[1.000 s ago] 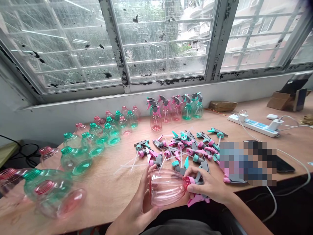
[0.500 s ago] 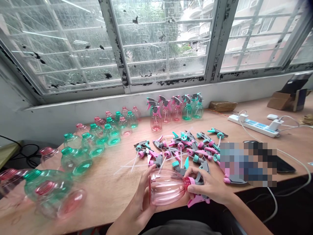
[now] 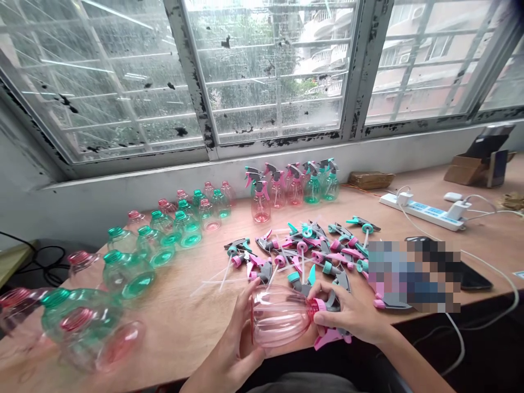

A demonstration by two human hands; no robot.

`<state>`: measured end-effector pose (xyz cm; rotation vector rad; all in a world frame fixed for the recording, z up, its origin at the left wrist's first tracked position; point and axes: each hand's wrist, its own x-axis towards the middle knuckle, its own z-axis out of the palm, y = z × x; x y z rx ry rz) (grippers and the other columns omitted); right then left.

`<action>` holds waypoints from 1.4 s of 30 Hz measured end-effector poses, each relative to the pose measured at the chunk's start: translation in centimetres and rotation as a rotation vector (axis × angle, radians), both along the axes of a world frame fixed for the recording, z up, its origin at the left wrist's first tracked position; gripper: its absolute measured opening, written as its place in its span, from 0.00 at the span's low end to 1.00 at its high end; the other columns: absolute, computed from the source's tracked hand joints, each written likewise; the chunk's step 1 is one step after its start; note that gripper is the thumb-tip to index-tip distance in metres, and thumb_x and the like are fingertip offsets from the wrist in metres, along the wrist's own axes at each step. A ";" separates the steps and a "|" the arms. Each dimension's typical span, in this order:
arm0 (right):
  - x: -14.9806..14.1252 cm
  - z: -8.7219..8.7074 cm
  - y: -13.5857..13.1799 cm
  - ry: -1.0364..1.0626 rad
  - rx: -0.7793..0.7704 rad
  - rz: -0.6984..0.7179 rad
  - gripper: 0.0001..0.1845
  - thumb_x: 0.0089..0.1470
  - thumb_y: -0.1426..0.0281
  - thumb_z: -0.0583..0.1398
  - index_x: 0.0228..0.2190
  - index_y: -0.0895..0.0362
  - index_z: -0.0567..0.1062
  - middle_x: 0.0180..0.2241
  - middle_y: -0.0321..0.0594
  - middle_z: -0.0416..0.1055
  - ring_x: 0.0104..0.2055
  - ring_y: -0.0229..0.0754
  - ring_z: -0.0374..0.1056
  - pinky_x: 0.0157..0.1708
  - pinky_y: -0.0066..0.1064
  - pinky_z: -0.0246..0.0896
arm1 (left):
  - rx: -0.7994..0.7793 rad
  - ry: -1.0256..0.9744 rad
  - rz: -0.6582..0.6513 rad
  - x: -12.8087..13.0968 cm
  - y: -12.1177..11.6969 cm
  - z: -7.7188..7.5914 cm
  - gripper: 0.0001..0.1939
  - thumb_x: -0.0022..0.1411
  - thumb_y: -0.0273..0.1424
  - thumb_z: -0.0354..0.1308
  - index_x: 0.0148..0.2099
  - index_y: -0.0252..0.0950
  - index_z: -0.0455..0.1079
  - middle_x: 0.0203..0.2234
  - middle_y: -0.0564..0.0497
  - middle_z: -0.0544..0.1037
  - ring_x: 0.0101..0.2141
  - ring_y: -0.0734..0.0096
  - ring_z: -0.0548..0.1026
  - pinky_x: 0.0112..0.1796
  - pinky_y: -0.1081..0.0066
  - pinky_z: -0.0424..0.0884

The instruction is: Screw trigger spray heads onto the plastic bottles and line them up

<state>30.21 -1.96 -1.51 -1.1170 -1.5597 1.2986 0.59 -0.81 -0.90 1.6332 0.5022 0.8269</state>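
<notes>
A clear pink spray bottle [image 3: 280, 317] lies sideways between my hands at the table's front edge. My left hand [image 3: 241, 333] is wrapped round its base. At the neck, my right hand [image 3: 347, 314] pinches the pink collar of a grey and pink spray head [image 3: 332, 335], whose trigger points down. The collar sits on the bottle's neck; how tightly cannot be seen. Just beyond my hands lies a heap of loose pink, teal and grey spray heads [image 3: 302, 248] with thin white tubes.
Several open pink and green bottles [image 3: 129, 273] stand in rows on the left. Bottles with spray heads [image 3: 261, 204] stand by the wall under the window. To the right are a white power strip [image 3: 423, 212], cables, a black phone [image 3: 475, 277] and a blurred-out patch.
The bottle shifts slightly in my hands and the collar looks closer against its neck. Both hands keep their hold. The view tilts up a little.
</notes>
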 end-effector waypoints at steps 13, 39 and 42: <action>0.1 0.1 0.0 -0.089 0.048 -0.032 0.20 0.51 0.51 0.70 0.38 0.52 0.78 0.35 0.36 0.69 0.42 0.49 0.64 0.46 0.38 0.63 | 0.118 -0.040 0.063 -0.1 -0.1 -0.3 0.32 0.74 0.35 0.55 0.73 0.54 0.46 0.75 0.46 0.36 0.72 0.47 0.46 0.64 0.50 0.60; -0.2 0.5 -0.2 -0.103 0.081 -0.078 0.26 0.49 0.44 0.68 0.35 0.53 0.78 0.32 0.37 0.67 0.39 0.49 0.64 0.46 0.41 0.63 | 0.109 0.066 0.107 -0.5 -0.6 0.0 0.36 0.72 0.33 0.57 0.74 0.55 0.45 0.76 0.50 0.37 0.73 0.47 0.42 0.69 0.50 0.50; -0.1 0.4 -0.1 -0.122 0.089 -0.076 0.26 0.49 0.43 0.67 0.36 0.52 0.78 0.34 0.38 0.69 0.41 0.50 0.64 0.46 0.42 0.64 | 0.156 0.076 0.144 -0.4 -0.8 0.2 0.32 0.74 0.33 0.54 0.74 0.54 0.47 0.75 0.49 0.40 0.73 0.47 0.41 0.69 0.49 0.49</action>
